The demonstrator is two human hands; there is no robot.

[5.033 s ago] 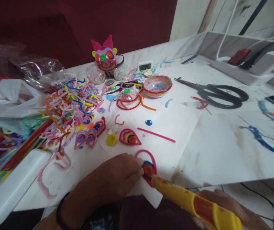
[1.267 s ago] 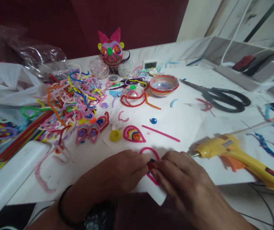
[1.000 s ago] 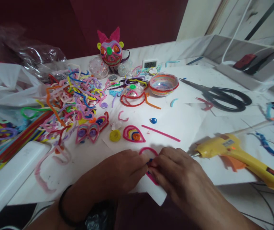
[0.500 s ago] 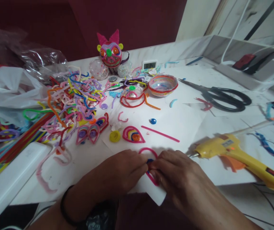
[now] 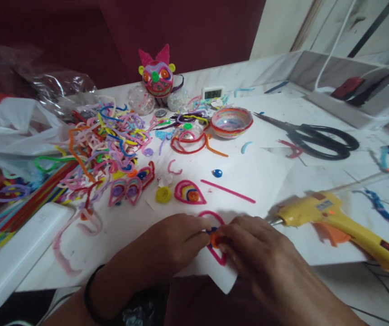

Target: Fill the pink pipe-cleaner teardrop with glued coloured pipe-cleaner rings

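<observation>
PINCHED FROM BOTH SIDES: My grip is narrow and two-handed. The fingertips of my left hand (image 5: 170,246) and my right hand (image 5: 258,258) close from either side on a small orange-and-blue coil (image 5: 213,235). They hold it inside a pink teardrop loop (image 5: 218,259) that lies flat on the white paper sheet (image 5: 265,172), at the near edge of the desk (image 5: 282,104). The double pinch looks meant to press the coil against the loop's wall and stop both from sliding. The paper seems to be there to shield the desk.

Just to my right, the yellow glue gun (image 5: 319,210) lies on its side on the paper, its nozzle toward my hands and within easy reach. Beyond my knuckles, a finished rainbow teardrop (image 5: 189,192) and a yellow coil (image 5: 163,194) sit side by side, with a straight pink pipe cleaner (image 5: 228,191) to their right. Farther back, a tangled heap of pipe cleaners (image 5: 106,140) spreads at left, and black scissors (image 5: 316,136) rest at right.
</observation>
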